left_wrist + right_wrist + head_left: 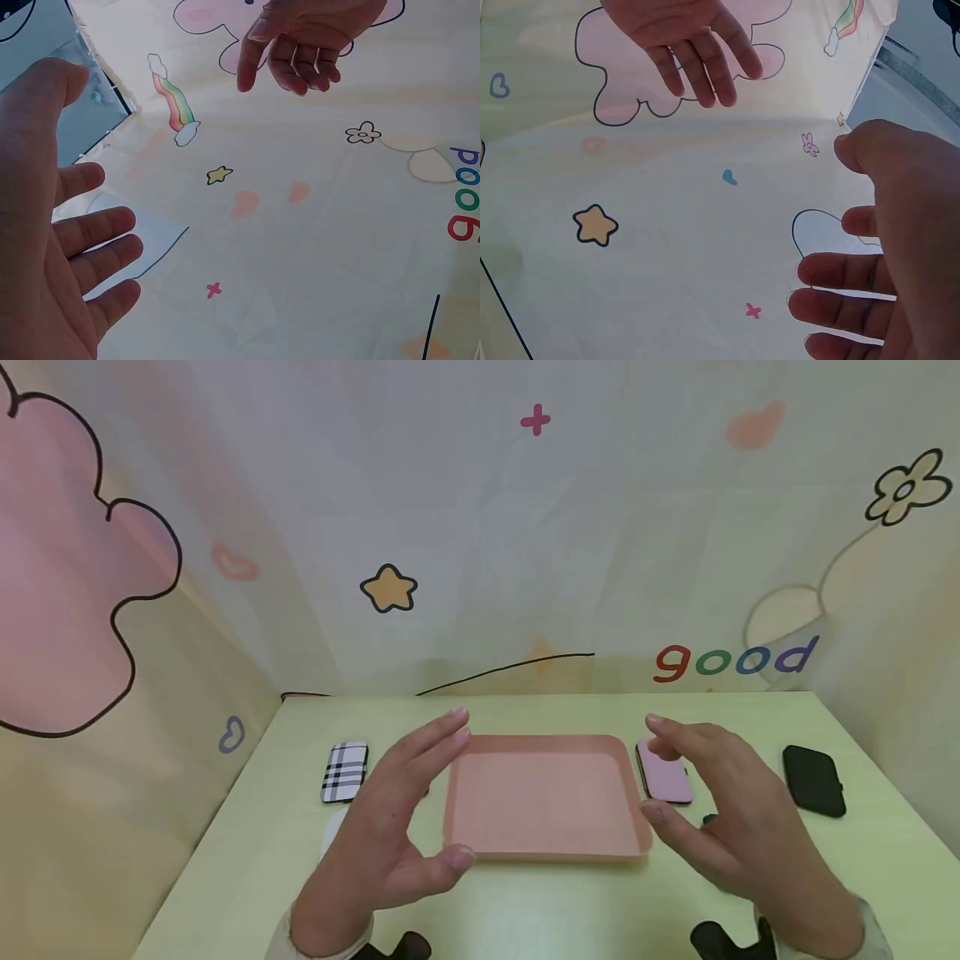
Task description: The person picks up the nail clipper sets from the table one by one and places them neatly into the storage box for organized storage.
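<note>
Pink tray [543, 797] sits on the counter [555, 910], lower middle of frame, in the gap between your left hand [393, 831] and right hand [738, 827]. Your left fingers [431, 745] are spread, slightly bent, tips overlapping the tray's upper-left corner; thumb lines up with its lower-left corner. Your right fingers [693, 742] are spread and loosely bent too, over the pink phone [669, 781] just right of the tray; thumb at the tray's right edge. Can't tell contact from this angle. Plaid phone [345, 772] left of your left hand, black phone [815, 781] right of your right.
</note>
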A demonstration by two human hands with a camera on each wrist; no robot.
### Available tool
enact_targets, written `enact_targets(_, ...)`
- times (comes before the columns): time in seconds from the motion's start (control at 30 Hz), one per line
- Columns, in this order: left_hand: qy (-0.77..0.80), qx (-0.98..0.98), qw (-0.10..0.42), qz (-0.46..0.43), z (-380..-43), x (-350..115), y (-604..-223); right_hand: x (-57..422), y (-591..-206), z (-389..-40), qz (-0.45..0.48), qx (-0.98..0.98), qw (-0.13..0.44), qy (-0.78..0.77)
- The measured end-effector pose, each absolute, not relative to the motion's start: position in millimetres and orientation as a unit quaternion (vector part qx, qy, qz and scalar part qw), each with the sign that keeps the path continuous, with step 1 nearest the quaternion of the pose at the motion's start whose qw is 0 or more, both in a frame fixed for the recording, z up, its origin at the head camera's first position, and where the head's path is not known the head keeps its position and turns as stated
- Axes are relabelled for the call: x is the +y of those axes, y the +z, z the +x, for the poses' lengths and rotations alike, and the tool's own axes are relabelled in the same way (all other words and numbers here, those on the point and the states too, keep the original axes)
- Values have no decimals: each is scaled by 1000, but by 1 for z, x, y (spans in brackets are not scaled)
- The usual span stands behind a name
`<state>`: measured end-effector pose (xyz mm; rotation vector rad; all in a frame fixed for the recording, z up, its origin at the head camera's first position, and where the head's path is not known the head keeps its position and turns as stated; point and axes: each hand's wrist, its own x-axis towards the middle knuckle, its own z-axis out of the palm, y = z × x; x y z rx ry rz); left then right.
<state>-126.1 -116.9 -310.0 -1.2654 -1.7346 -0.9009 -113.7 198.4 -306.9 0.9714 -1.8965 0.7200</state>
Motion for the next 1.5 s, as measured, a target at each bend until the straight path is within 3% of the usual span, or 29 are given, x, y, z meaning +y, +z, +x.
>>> enact_targets(0.13, -355, -688, 396, -493, -126, -119, -311, 202, -313, -121, 355, -794, 422, 257)
enact_targets(0.3, -354, -690, 396, -491, -126, -120, -311, 210, -322, -133, 292, -857, 365, 216)
enact_targets(0.63, -349, -697, 398, -484, -126, -120, -309, 217, -341, -154, 152, -959, 142, 190)
enact_targets(1.5, -324, -716, 409, -463, -125, -123, -310, 223, -412, -198, 108, -983, -82, 123)
